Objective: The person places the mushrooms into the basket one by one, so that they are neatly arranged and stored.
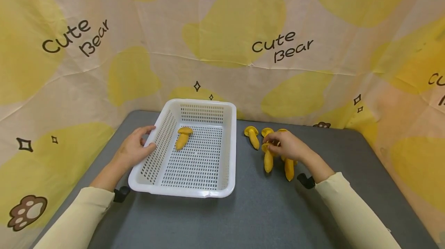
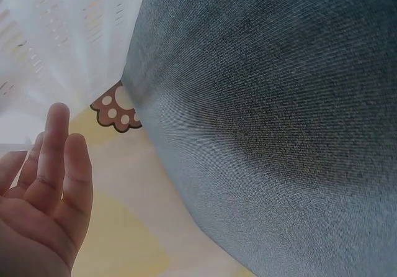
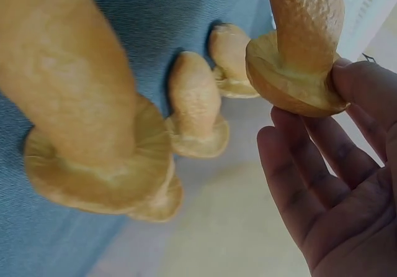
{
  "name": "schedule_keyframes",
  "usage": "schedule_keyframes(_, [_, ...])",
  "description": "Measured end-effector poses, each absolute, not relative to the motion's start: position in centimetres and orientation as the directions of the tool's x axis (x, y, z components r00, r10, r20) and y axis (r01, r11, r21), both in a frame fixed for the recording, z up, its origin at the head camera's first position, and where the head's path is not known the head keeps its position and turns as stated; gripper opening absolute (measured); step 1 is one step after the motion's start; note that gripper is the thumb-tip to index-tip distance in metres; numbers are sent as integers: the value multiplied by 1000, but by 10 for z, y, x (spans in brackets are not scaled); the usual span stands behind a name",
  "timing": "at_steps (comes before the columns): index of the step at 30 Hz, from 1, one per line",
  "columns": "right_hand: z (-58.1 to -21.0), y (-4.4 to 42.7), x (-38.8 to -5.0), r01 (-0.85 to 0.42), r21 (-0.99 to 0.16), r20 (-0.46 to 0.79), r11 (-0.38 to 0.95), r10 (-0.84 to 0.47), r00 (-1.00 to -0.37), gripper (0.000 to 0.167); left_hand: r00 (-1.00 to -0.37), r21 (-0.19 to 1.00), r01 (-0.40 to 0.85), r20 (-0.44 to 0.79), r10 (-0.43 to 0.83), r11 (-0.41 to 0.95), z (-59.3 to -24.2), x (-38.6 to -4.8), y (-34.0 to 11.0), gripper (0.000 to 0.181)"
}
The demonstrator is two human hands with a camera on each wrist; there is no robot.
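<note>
A yellow toy-like mushroom (image 1: 268, 161) hangs stem-down from my right hand (image 1: 286, 145). In the right wrist view, the thumb and fingers pinch the cap of this mushroom (image 3: 304, 53). Several similar mushrooms lie around that hand, among them one mushroom (image 1: 289, 170) beneath it and another mushroom (image 1: 253, 138) to its left. My left hand (image 1: 133, 149) rests at the left rim of a white perforated plastic basket (image 1: 232, 152). In the left wrist view, its fingers extend loosely beside the basket's outer wall. Inside the basket lies one mushroom (image 1: 183, 138).
The basket stands on a grey cloth-covered table (image 1: 243, 218). Behind and at the sides hangs a patterned yellow and cream cloth (image 1: 222, 75). A black strap piece (image 1: 306, 180) sits by the right wrist, and a similar black piece (image 1: 121, 194) by the left.
</note>
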State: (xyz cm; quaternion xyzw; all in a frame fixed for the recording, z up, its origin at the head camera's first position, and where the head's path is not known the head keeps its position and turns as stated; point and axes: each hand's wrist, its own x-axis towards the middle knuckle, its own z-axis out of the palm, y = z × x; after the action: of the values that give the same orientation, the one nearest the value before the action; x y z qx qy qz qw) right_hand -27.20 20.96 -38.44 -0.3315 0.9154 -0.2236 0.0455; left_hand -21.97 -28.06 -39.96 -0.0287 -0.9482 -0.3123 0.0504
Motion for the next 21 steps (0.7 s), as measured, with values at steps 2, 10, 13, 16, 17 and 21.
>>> schedule_keyframes(2, [-383, 208, -272, -582, -436, 78, 686, -615, -784, 19, -994, 590, 84, 112, 22, 803, -400, -220, -281, 61])
schedule_keyframes(10, [-374, 200, -271, -567, -446, 127, 693, -578, -806, 19, -994, 595, 80, 104, 22, 800, -401, -220, -281, 61])
schedule_keyframes(13, [-371, 196, -270, -579, -450, 152, 680, -580, -800, 20, -994, 596, 82, 108, 22, 799, -401, -220, -281, 61])
schedule_keyframes(16, [-368, 192, -270, -584, -461, 172, 668, -578, -798, 21, -994, 598, 79, 106, 19, 797, -402, -221, -281, 61])
schedule_keyframes(17, [-368, 190, -270, -583, -466, 178, 666, -575, -799, 21, -994, 600, 77, 104, 18, 797, -402, -221, -281, 61])
schedule_keyframes(21, [-363, 184, -270, -571, -489, 192, 660, -557, -808, 22, -995, 606, 73, 97, 18, 792, -402, -222, -282, 61])
